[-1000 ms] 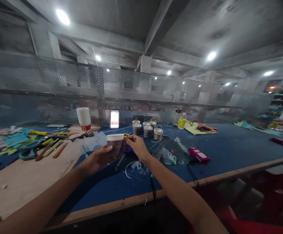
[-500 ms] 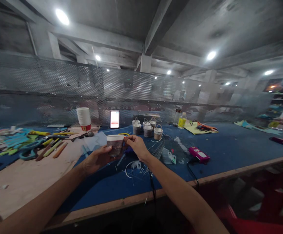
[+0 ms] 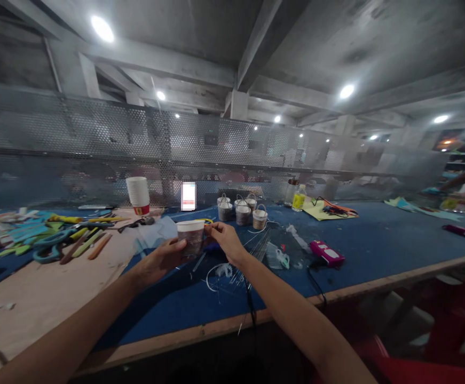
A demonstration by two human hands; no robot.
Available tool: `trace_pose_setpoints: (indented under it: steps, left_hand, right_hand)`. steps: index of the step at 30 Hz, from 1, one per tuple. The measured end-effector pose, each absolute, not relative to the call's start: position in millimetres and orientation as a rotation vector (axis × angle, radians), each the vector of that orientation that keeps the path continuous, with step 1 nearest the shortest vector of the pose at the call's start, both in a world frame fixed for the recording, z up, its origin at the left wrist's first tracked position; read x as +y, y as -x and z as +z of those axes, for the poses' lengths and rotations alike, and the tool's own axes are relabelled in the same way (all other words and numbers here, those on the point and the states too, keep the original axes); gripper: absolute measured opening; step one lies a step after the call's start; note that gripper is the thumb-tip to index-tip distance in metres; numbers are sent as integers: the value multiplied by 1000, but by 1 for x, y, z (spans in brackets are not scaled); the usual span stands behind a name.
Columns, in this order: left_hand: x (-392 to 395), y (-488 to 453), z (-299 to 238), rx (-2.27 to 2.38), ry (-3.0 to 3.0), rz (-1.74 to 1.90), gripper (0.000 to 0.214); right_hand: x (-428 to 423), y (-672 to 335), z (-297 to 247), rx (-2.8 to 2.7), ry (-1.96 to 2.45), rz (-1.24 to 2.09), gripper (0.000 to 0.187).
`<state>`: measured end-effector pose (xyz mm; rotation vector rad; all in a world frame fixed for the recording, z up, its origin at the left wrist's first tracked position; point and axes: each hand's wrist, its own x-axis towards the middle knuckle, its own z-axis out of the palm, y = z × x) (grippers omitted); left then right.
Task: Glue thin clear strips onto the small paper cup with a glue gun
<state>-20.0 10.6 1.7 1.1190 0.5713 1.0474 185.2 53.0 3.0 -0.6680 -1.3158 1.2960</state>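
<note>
My left hand [image 3: 162, 260] is wrapped around a small brown cup with a white rim [image 3: 191, 237], held just above the blue table top [image 3: 360, 242]. My right hand [image 3: 225, 240] pinches at the cup's right rim; what is between its fingertips is too small to make out. Loose white wire and thin metal rods [image 3: 232, 266] lie on the table just under my hands. Several similar small cups with wire handles [image 3: 243, 209] stand behind, toward the mesh screen.
A stack of paper cups [image 3: 138, 194] stands at the back left, beside pliers, scissors and coloured tools [image 3: 62, 237] on a wooden board [image 3: 36, 293]. A pink device [image 3: 327, 253], two bottles [image 3: 296, 196] and a yellow sheet lie right. Another person's arm [image 3: 462, 178] shows far right.
My hands and the cup have barely shifted. Another person's arm has come into view at the far right.
</note>
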Motion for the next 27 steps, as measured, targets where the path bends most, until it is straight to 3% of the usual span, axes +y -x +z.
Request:
trace_pose_setpoints:
  steps: [12,27]
  left_hand:
    - [11,7,3,739,-1211,1166,41]
    - [1,1,10,861,-1277,1165,43]
  right_hand:
    - [56,-180,-1,-1383,707,1178,29]
    - [57,-180,-7,-1538,767,1035,28]
